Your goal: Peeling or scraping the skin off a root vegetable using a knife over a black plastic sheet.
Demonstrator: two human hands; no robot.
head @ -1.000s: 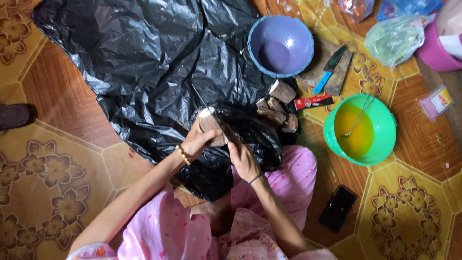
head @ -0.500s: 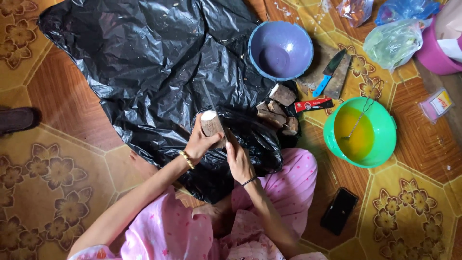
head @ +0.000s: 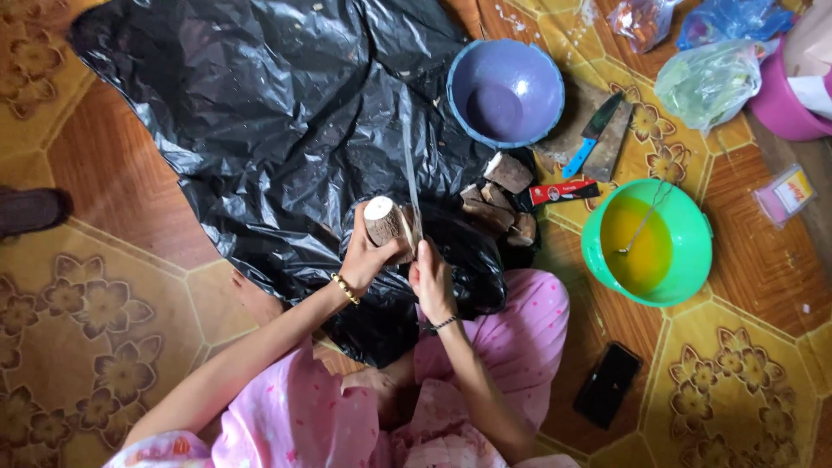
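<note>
- A small flat packet (head: 565,191), red and black with a bit of white, lies on the floor between the purple bowl (head: 505,92) and the green bowl (head: 646,243);
- a little square packet (head: 786,193), pink with a yellow and red label, lies by the right edge;
- a black phone (head: 608,384) with a dark screen lies near the pink-clothed knee.

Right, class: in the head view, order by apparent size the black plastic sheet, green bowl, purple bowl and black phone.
1. black plastic sheet
2. green bowl and purple bowl: too alike to rank
3. black phone
</note>
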